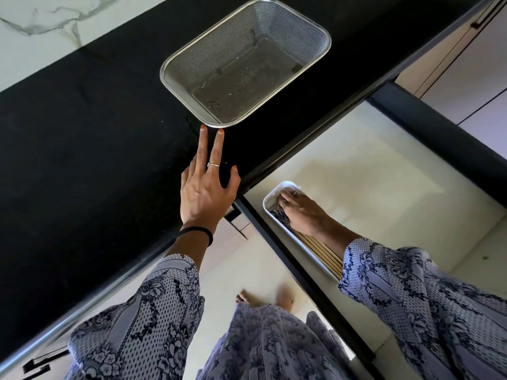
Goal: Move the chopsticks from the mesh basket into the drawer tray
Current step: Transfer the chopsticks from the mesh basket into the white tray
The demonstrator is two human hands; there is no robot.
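Your sleeves [153, 311] sit closest to the lens, so start from the one at 7 o'clock and work across. Your left hand [204, 198] lies on the black counter [82, 133], fingers spread and holding nothing, two fingertips just touching the near rim of the basket [245, 63] at 12 o'clock. That looks like a steadying touch to keep it from sliding. Its mesh floor shows no chopsticks, so that end of the job looks finished.

Move right to the open drawer [384, 174]. The white tray [270, 204] sits at 3 o'clock against the drawer's left wall, and the chopsticks [323, 255] lie lengthwise in it, pale shafts showing below your wrist. Your right hand [299, 212] rests over their patterned ends, fingers curled down, probably squaring the bundle against the far end. Whether it is pinching them or only pressing, I cannot tell.
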